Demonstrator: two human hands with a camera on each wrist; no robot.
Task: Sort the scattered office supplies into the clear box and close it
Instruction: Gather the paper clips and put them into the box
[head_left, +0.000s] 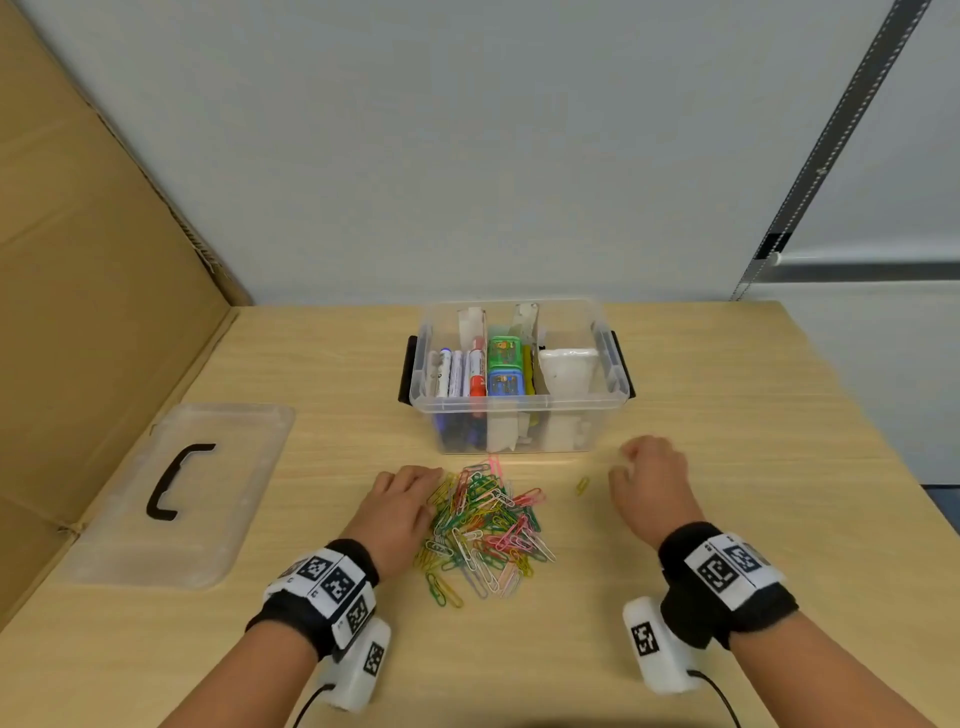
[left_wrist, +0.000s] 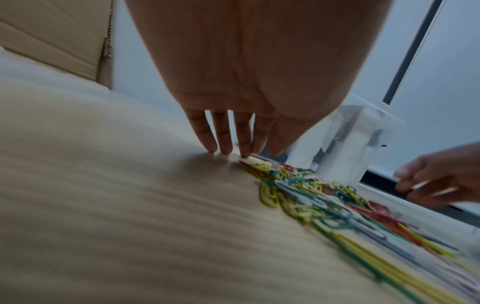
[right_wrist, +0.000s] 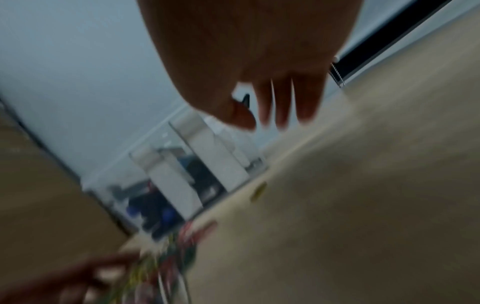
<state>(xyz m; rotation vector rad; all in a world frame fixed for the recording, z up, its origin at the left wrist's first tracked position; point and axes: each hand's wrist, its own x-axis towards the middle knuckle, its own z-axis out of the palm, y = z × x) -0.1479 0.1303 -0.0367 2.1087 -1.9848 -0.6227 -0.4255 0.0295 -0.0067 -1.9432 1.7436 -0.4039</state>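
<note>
A heap of coloured paper clips lies on the wooden table in front of the clear box. The box stands open and holds markers, a green and a blue case and white dividers. My left hand lies flat at the heap's left edge, its straight fingertips on the table. My right hand hovers right of the heap with loose fingers, holding nothing. A lone yellow clip lies between the heap and the right hand.
The clear lid with a black handle lies flat on the table at the left. A cardboard sheet stands along the left side. The table's right edge runs close to my right arm.
</note>
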